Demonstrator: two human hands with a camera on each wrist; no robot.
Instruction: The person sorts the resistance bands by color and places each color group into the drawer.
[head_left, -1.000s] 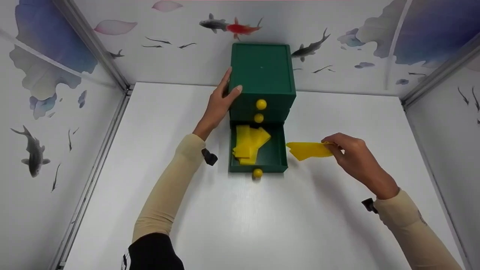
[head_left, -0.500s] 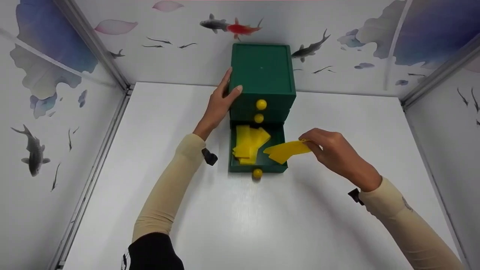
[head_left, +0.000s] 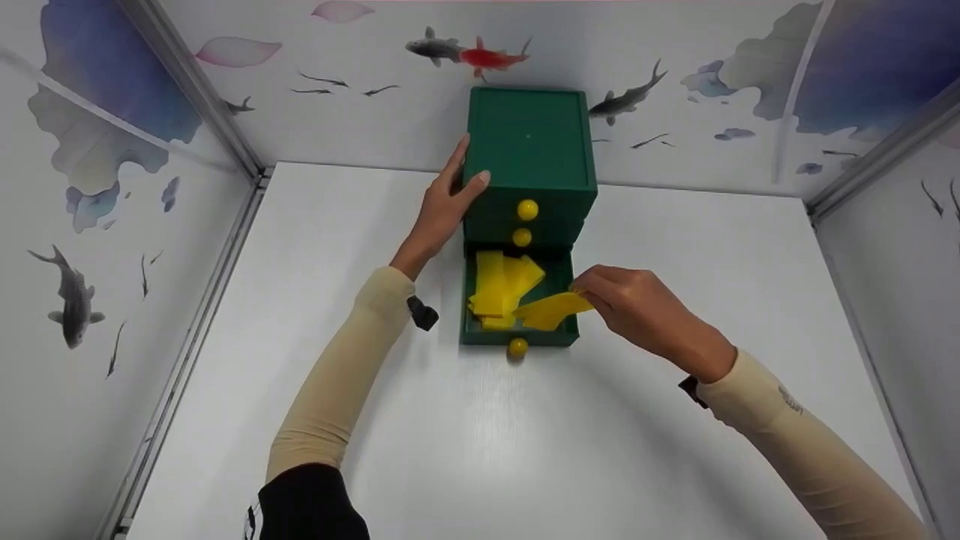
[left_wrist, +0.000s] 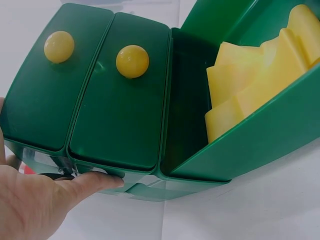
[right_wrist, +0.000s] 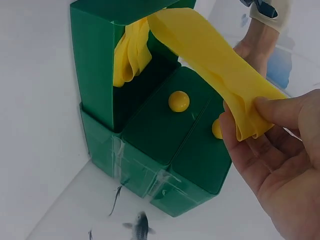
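Note:
A green cabinet (head_left: 529, 142) with yellow ball knobs stands against the back wall, its bottom drawer (head_left: 495, 338) pulled out. Several yellow strips (head_left: 491, 281) of thin, soft material lie in that drawer, toward its left side. My right hand (head_left: 649, 311) pinches one end of another folded yellow strip (right_wrist: 200, 47) between thumb and fingers. The free end of this strip hangs over the drawer's right half, close to the others. My left hand (head_left: 442, 210) rests against the cabinet's left side, thumb at the upper front corner; its fingertips are partly hidden behind the cabinet in the left wrist view.
The two upper drawers are closed, with knobs (head_left: 528, 210) facing me. Under the cabinet is a white table (head_left: 480, 450). White walls with painted fish (head_left: 495, 58) and metal corner strips border the table at the back and sides.
My right hand has moved left, carrying the yellow strip from beside the drawer to above it. The left hand keeps its place on the cabinet. The head view has shifted very slightly.

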